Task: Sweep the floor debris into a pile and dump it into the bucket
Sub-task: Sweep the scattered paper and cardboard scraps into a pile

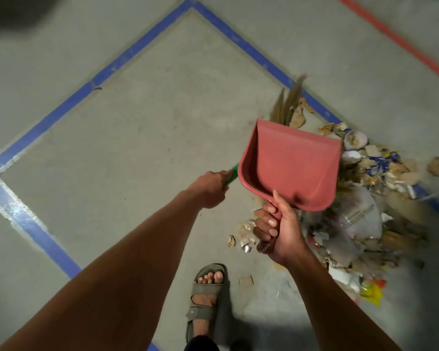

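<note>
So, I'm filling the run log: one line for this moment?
left hand: green broom handle | right hand: empty red plastic dustpan | debris pile: unscooped

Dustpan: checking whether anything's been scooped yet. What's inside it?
The dustpan, held by the right hand, looks empty. It covers part of the broom and debris.

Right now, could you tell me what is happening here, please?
A person is clearing a floor. The right hand grips the handle of an empty red dustpan held above a debris pile, while the left hand holds the green handle of a broom. No bucket is in view.
</note>
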Action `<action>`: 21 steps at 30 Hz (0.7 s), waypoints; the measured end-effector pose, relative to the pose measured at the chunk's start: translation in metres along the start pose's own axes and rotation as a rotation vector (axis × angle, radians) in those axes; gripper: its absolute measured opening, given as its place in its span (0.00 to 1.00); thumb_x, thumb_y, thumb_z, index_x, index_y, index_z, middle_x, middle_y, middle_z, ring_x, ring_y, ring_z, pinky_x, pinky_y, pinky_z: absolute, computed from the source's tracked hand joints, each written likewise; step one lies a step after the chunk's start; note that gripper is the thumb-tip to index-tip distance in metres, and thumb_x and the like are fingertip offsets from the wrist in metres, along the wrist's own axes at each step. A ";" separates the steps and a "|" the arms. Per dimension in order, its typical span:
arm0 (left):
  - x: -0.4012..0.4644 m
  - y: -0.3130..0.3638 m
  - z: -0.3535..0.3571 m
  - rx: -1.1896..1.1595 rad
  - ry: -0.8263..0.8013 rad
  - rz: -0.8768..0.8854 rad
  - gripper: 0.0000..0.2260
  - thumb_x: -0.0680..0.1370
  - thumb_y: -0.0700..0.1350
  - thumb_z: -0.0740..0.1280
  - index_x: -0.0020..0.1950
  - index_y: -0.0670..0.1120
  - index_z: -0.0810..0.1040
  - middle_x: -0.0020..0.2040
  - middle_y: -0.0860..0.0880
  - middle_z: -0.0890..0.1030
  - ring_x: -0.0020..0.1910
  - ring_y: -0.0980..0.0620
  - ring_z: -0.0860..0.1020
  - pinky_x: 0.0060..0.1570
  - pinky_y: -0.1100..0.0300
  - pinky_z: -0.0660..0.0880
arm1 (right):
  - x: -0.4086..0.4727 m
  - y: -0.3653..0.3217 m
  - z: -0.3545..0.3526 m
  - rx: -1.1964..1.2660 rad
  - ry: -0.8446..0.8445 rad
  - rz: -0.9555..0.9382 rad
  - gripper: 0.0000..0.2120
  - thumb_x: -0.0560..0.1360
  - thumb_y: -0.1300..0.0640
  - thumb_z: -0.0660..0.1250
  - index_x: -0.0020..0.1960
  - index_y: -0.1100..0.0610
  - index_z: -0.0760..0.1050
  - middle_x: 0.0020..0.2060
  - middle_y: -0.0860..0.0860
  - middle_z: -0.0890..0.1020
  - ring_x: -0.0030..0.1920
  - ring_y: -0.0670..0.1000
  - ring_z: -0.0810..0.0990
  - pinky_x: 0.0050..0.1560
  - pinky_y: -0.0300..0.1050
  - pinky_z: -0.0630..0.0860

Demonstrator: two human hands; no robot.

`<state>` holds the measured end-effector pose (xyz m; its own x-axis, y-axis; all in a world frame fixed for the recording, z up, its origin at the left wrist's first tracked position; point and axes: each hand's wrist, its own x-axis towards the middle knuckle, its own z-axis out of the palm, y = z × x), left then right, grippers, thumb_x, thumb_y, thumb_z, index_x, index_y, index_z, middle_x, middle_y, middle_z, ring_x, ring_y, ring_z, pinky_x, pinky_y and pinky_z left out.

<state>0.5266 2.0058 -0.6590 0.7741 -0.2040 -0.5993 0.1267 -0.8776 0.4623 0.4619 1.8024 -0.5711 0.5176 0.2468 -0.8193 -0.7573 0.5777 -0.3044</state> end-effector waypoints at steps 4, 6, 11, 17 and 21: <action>-0.010 0.021 0.013 0.056 -0.031 0.174 0.27 0.83 0.46 0.61 0.83 0.57 0.60 0.76 0.49 0.73 0.68 0.41 0.76 0.67 0.49 0.74 | -0.026 -0.017 -0.032 0.012 0.004 -0.046 0.22 0.83 0.42 0.64 0.36 0.52 0.65 0.22 0.46 0.62 0.18 0.44 0.59 0.19 0.38 0.55; -0.026 0.028 0.014 0.053 0.015 0.189 0.27 0.84 0.46 0.60 0.83 0.56 0.59 0.80 0.50 0.69 0.73 0.42 0.73 0.73 0.49 0.70 | -0.043 -0.026 -0.048 0.046 -0.013 -0.064 0.22 0.83 0.42 0.63 0.36 0.52 0.65 0.22 0.46 0.62 0.18 0.44 0.60 0.18 0.38 0.58; -0.062 0.037 0.019 0.032 0.178 0.038 0.26 0.86 0.48 0.59 0.84 0.55 0.59 0.80 0.48 0.68 0.73 0.41 0.72 0.74 0.50 0.66 | -0.080 -0.031 -0.084 0.119 -0.092 -0.081 0.22 0.84 0.42 0.61 0.35 0.52 0.65 0.21 0.46 0.63 0.17 0.44 0.60 0.18 0.37 0.57; -0.089 0.081 0.059 0.142 0.046 -0.139 0.23 0.85 0.50 0.58 0.81 0.56 0.63 0.64 0.40 0.78 0.55 0.42 0.79 0.56 0.51 0.77 | -0.121 -0.017 -0.131 0.079 -0.088 -0.120 0.21 0.83 0.42 0.63 0.36 0.52 0.66 0.21 0.46 0.63 0.18 0.44 0.60 0.18 0.38 0.60; -0.129 0.105 0.099 0.056 0.025 -0.042 0.24 0.86 0.49 0.59 0.82 0.58 0.62 0.64 0.41 0.79 0.52 0.45 0.78 0.53 0.53 0.75 | -0.154 -0.003 -0.159 0.049 -0.059 -0.121 0.22 0.82 0.42 0.64 0.35 0.52 0.65 0.22 0.46 0.62 0.18 0.44 0.60 0.18 0.39 0.59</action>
<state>0.3787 1.8973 -0.5982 0.7841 -0.1557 -0.6007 0.1252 -0.9084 0.3989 0.3206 1.6387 -0.5215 0.6276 0.2179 -0.7474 -0.6685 0.6429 -0.3739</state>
